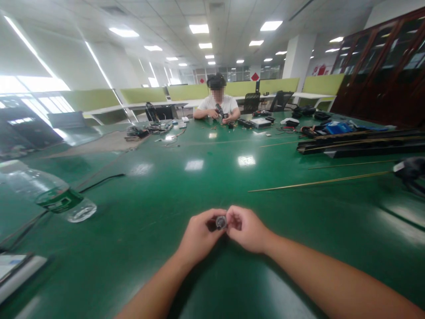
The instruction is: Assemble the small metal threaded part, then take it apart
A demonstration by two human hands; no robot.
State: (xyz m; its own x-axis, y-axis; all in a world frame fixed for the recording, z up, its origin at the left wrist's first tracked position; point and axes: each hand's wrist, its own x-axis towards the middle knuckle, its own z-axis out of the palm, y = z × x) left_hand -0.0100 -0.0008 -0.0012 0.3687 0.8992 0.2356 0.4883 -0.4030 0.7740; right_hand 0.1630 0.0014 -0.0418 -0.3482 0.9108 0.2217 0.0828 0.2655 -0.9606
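Just above the green table (pixel 186 195), my two hands meet in front of me. My left hand (pixel 201 232) is closed, with thumb and fingers round a small round grey part (pixel 221 222) that has a dark stub at its lower edge. Against the right side of that part is my right hand (pixel 245 228), its fingers curled and thumb bent in a pinch. Whatever lies between the right fingertips is too small or hidden to make out. The part's far side is covered by my fingers.
A clear plastic bottle (pixel 63 195) lies at the left near a black cable (pixel 102 181). Thin brass-coloured rods (pixel 318 182) and black bars (pixel 358 144) lie at the right. Across the table, a person (pixel 217 104) handles a dark tool among scattered parts.
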